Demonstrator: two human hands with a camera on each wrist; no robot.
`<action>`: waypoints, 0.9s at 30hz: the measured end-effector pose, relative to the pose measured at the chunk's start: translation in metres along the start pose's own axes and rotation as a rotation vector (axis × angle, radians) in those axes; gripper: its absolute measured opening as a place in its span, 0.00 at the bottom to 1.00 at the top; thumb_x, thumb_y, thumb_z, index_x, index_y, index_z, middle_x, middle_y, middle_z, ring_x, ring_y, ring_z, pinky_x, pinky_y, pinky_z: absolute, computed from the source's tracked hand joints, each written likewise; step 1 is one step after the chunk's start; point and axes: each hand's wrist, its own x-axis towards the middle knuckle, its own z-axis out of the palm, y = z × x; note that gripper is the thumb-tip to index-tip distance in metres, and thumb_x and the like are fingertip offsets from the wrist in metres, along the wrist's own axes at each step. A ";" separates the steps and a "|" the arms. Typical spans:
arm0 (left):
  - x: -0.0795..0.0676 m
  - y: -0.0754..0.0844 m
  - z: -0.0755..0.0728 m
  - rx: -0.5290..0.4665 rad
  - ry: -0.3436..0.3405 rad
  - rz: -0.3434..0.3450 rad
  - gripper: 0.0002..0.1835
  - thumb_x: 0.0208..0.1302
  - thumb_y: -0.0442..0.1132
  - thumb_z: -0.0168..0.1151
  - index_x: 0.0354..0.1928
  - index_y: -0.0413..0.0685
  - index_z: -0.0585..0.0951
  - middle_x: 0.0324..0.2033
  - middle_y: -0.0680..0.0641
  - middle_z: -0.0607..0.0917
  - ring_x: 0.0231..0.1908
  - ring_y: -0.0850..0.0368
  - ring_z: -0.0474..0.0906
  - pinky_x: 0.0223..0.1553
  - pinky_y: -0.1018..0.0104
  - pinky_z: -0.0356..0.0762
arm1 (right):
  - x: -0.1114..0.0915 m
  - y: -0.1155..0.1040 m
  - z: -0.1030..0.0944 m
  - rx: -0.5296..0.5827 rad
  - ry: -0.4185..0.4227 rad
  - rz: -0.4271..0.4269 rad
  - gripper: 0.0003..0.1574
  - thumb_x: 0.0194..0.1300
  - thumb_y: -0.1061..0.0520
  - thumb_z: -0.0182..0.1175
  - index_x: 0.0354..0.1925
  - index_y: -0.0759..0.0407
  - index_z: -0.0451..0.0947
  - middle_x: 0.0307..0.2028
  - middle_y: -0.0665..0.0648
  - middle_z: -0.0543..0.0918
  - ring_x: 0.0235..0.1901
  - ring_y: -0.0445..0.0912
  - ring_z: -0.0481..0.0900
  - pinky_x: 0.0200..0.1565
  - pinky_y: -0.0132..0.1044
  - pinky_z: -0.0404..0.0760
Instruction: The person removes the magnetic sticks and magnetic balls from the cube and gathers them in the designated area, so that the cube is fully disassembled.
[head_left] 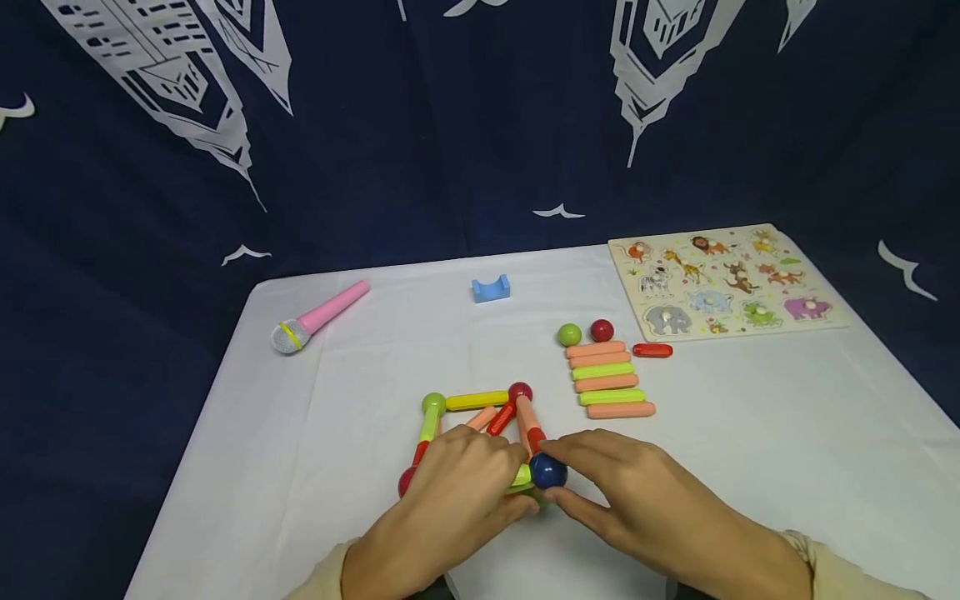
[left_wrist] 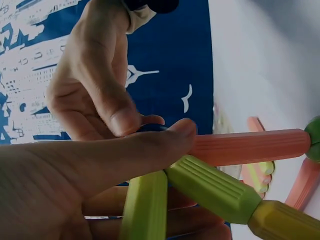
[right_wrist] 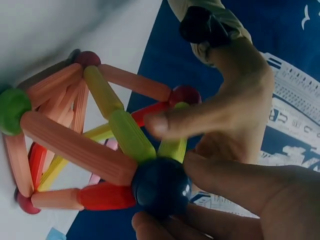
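Head view, left to right. What's first?

Pink toy microphone (head_left: 321,317), lying slantwise on the white table (head_left: 360,367), silver head toward the near left.

Next?

Stick-and-ball frame (head_left: 477,401), near middle of the table. Green ball (head_left: 433,403) at its far left corner, yellow stick across the back, dark red ball (head_left: 520,392) at the other end.

Left hand (head_left: 461,475)?

Over the frame's front, thumb and fingers closed on it by the lime sticks. Probably pinching one of those; the hand hides the exact contact.

Behind that?

Light blue notched block (head_left: 491,290), near the far edge.

Right hand (head_left: 630,475)?

Thumb and fingers gripping the dark blue ball (head_left: 548,471), the frame's near right corner. Right wrist view: salmon, red and lime sticks meet at it.

Further right?

Loose green and red balls (head_left: 602,331), side by side. Just nearer, a row of six sticks (head_left: 606,382), four salmon, two lime. Short red stick (head_left: 652,351) beside the row's far end.

Last?

Animal puzzle board (head_left: 720,282), far right, lying flat.
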 end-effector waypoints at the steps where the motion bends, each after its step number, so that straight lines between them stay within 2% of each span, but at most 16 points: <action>1: 0.001 0.000 0.001 0.004 -0.007 -0.001 0.18 0.52 0.57 0.75 0.29 0.50 0.84 0.11 0.60 0.65 0.15 0.67 0.61 0.20 0.74 0.58 | 0.001 -0.001 0.001 -0.009 -0.005 0.000 0.26 0.55 0.50 0.75 0.51 0.58 0.83 0.44 0.47 0.85 0.42 0.39 0.83 0.41 0.33 0.84; 7: 0.007 0.003 0.003 -0.023 -0.022 -0.038 0.16 0.53 0.54 0.76 0.24 0.50 0.84 0.08 0.59 0.62 0.13 0.66 0.60 0.22 0.73 0.57 | 0.006 -0.004 0.005 -0.008 -0.087 0.043 0.29 0.56 0.49 0.74 0.54 0.58 0.82 0.44 0.48 0.85 0.41 0.38 0.82 0.41 0.32 0.84; 11: 0.007 0.002 0.005 -0.045 -0.029 -0.051 0.14 0.50 0.51 0.78 0.27 0.49 0.87 0.08 0.59 0.61 0.13 0.65 0.60 0.24 0.73 0.59 | 0.008 -0.004 0.006 0.012 -0.113 0.061 0.28 0.55 0.51 0.74 0.53 0.59 0.81 0.44 0.48 0.85 0.41 0.37 0.82 0.41 0.30 0.83; 14: 0.008 0.000 0.007 -0.054 -0.024 -0.043 0.14 0.50 0.50 0.78 0.29 0.49 0.88 0.08 0.59 0.61 0.14 0.66 0.61 0.28 0.73 0.62 | 0.008 -0.005 0.007 0.020 -0.119 0.069 0.27 0.56 0.53 0.74 0.53 0.59 0.80 0.44 0.49 0.84 0.40 0.37 0.81 0.41 0.30 0.83; 20: 0.007 -0.002 0.008 -0.052 0.000 -0.023 0.12 0.50 0.49 0.78 0.24 0.51 0.86 0.07 0.60 0.62 0.15 0.65 0.62 0.31 0.73 0.64 | 0.006 -0.006 0.011 0.013 -0.122 0.074 0.27 0.58 0.54 0.71 0.54 0.60 0.77 0.46 0.49 0.82 0.42 0.38 0.79 0.43 0.32 0.83; 23: 0.007 -0.003 0.009 -0.076 0.013 -0.014 0.11 0.51 0.48 0.78 0.24 0.50 0.86 0.08 0.61 0.62 0.16 0.66 0.62 0.31 0.73 0.65 | 0.006 -0.007 0.012 0.007 -0.136 0.088 0.28 0.59 0.53 0.70 0.56 0.60 0.76 0.46 0.48 0.82 0.43 0.39 0.79 0.44 0.34 0.83; 27: 0.006 -0.005 0.010 -0.123 0.024 -0.021 0.11 0.52 0.47 0.77 0.25 0.49 0.87 0.07 0.62 0.61 0.16 0.67 0.62 0.35 0.72 0.69 | 0.006 -0.005 0.013 0.056 -0.110 0.096 0.24 0.62 0.53 0.68 0.54 0.58 0.76 0.46 0.47 0.82 0.42 0.37 0.79 0.43 0.32 0.83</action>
